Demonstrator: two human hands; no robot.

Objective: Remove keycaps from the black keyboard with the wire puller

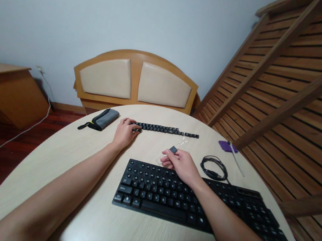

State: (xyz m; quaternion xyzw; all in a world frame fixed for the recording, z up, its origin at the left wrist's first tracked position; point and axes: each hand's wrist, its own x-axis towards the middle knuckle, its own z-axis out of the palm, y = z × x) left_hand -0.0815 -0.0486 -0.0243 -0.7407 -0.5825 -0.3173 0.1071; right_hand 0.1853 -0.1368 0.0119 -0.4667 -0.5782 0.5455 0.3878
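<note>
A black keyboard (161, 211) lies on the round table; some keys along its upper left rows are off. Beyond it, loose black keycaps (159, 129) are lined up in rows. My left hand (126, 133) is at the left end of those rows, fingers bent and closed around a black keycap (136, 130); the fingertips are partly hidden. Above the keyboard's upper edge, my right hand (182, 165) pinches the dark handle of a wire keycap puller (173, 149). Its thin wire loops stick out on both sides of the hand.
A coiled black cable (214, 168) lies behind the keyboard. Near the right edge are a purple cloth (227, 146) and a thin white stick (237, 160). A grey pouch (104, 120) sits at the left. A headboard (136, 77) and slatted wood frame (295, 93) stand beyond the table (95, 220).
</note>
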